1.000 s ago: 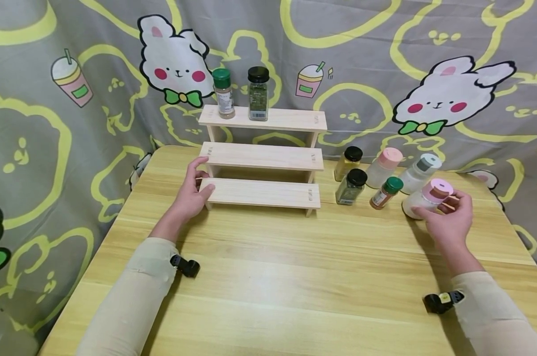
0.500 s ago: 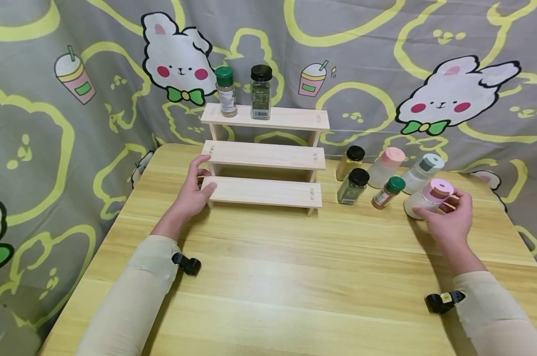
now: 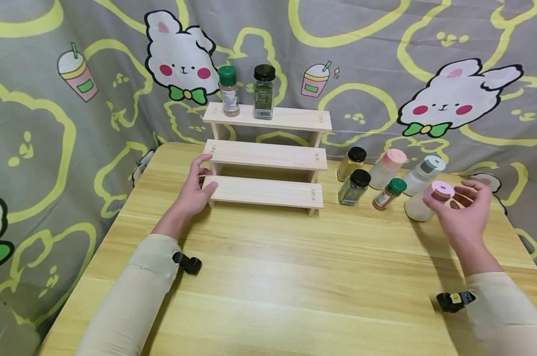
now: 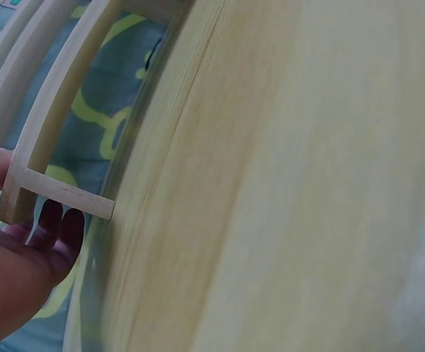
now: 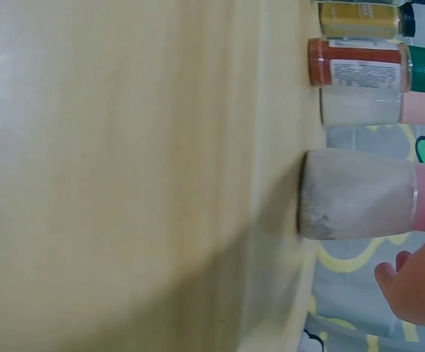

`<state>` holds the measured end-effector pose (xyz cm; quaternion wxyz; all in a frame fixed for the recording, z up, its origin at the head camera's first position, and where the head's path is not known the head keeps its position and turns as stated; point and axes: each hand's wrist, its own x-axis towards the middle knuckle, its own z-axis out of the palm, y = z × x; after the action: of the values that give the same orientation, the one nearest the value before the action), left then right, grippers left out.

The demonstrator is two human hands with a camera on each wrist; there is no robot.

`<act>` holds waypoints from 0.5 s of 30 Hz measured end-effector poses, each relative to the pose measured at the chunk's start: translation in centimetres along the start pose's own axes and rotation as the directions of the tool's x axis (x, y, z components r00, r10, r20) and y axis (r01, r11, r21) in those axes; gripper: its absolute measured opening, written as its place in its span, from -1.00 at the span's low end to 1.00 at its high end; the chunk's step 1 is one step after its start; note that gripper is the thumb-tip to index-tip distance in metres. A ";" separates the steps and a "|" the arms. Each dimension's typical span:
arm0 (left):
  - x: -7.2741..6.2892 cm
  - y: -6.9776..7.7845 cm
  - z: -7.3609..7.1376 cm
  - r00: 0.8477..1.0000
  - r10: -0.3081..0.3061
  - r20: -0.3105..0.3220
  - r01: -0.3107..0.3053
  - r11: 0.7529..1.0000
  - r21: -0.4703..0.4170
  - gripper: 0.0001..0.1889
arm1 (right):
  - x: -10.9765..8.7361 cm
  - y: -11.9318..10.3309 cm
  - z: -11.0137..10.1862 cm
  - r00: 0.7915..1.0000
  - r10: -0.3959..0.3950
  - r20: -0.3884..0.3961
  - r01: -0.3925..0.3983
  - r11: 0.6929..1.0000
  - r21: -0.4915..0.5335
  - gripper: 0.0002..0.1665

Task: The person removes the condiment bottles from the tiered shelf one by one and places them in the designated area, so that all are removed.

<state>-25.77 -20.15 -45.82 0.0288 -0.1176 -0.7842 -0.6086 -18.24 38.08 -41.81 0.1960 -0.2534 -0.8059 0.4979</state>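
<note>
At the left end of the three-tier wooden shelf rack (image 3: 268,192), my left hand (image 3: 192,190) grips the lowest board, thumb on top. In the left wrist view, fingertips (image 4: 69,231) curl behind the board's end support. My right hand (image 3: 466,212) is at the pink cap of a frosted jar (image 3: 417,206), thumb across its near side and fingers at its far right. The jar stands upright on the table; the right wrist view shows its whitish body (image 5: 359,194) below the hand. A green-capped spice jar (image 3: 229,94) and a black-capped jar of green herbs (image 3: 263,94) stand on the top tier.
Left of the held jar stand a small green-capped red spice jar (image 3: 388,194), a black-capped herb jar (image 3: 353,188) and a yellow spice jar (image 3: 351,165). Behind are a pink-capped jar (image 3: 386,170) and a grey-capped jar (image 3: 424,175). A patterned curtain (image 3: 361,49) hangs behind the table.
My right hand has shifted up and right, from the jar's body to its pink cap. My left hand keeps its grip on the rack. The view has shifted slightly.
</note>
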 end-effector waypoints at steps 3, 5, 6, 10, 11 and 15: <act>0.0 0.1 0.0 1.000 0.001 0.000 -0.001 1.000 -0.001 -0.26 | 0.1 -0.7 -0.1 0.999 -0.027 -0.017 0.028 0.999 0.020 -0.01; -0.1 0.1 0.0 1.000 -0.003 -0.001 0.003 1.000 -0.002 -0.26 | 0.2 -1.2 -0.1 0.999 -0.037 -0.024 0.038 0.999 0.032 -0.02; -0.1 0.2 0.0 1.000 -0.005 -0.001 0.005 1.000 -0.002 -0.26 | 0.2 -1.5 -0.1 0.999 -0.040 -0.025 0.041 0.999 0.036 -0.03; -0.2 0.3 0.0 1.000 -0.011 0.001 0.011 1.000 -0.006 -0.26 | 0.2 -2.6 -0.2 0.998 -0.060 -0.031 0.061 0.997 0.038 -0.05; -0.2 0.3 0.0 1.000 -0.009 0.003 0.009 1.000 -0.006 -0.26 | 0.1 -2.9 -0.2 0.997 -0.066 -0.031 0.067 0.997 0.037 -0.05; -0.2 0.4 0.0 1.000 -0.004 0.003 0.004 1.000 -0.004 -0.26 | 0.0 -4.2 0.0 0.995 -0.097 -0.026 0.098 0.995 0.035 -0.05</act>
<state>-25.50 -20.05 -45.52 0.0261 -0.1172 -0.7834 -0.6099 -19.14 36.55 -38.00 0.2346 -0.2162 -0.8057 0.4991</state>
